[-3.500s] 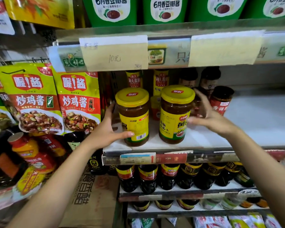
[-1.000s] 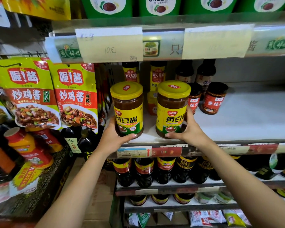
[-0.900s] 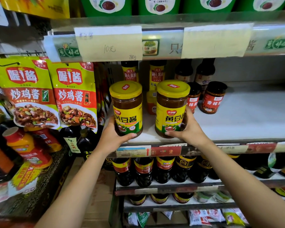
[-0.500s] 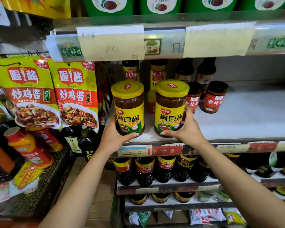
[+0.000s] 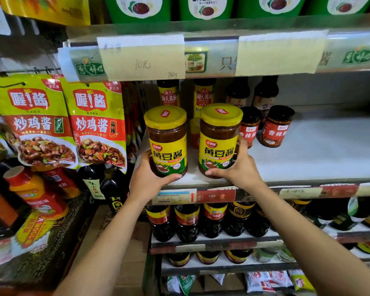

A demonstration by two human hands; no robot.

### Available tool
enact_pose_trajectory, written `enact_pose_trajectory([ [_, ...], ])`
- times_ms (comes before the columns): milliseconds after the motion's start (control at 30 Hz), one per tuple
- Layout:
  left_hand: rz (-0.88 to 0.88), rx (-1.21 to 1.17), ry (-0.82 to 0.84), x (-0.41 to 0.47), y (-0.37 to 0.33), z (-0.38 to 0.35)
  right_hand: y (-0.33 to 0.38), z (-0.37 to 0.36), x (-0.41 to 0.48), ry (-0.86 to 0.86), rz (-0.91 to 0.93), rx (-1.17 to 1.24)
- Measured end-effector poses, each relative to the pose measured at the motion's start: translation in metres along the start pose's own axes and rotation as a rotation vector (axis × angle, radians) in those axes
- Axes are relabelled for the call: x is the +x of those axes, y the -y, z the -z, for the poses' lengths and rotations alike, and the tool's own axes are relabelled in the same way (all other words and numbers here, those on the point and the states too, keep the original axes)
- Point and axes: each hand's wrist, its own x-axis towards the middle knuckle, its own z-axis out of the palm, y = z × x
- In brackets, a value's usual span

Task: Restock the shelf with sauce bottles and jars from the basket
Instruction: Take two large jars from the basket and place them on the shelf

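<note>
Head view: I see the left hand [image 5: 146, 178] gripping the base of the left jar [image 5: 166, 142] and the right hand [image 5: 241, 169] gripping the right jar [image 5: 220, 139]. Both yellow-lidded jars stand upright, side by side, at the near left edge of the shelf [image 5: 308, 154].

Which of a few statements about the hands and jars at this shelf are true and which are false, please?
1. The left hand grips the left soybean paste jar, and the right hand grips the right soybean paste jar. True.
2. Both held jars have red lids. False: both lids are yellow.
3. The chili jars stand left of the held jars. False: they stand to the right, further back on the shelf.
4. The handwritten price tag above reads 10元. True.
</note>
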Motion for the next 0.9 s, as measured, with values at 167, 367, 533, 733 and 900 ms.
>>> enact_pose_trajectory([
  [167,-0.002,-0.004,-0.012,-0.001,-0.001,0.000,-0.002,0.002,0.002,0.010,-0.019,0.031],
  [367,0.001,-0.006,0.006,-0.002,-0.001,0.000,-0.003,0.005,-0.001,0.000,-0.024,0.052],
  [533,0.011,0.016,0.008,-0.001,0.000,0.001,-0.006,0.010,-0.004,-0.022,-0.020,0.073],
  [733,0.006,0.027,0.015,-0.001,-0.002,0.001,-0.007,0.014,-0.002,0.006,-0.022,0.078],
  [900,-0.003,0.044,0.002,-0.003,-0.004,0.000,-0.009,0.016,-0.001,0.029,-0.023,0.087],
])
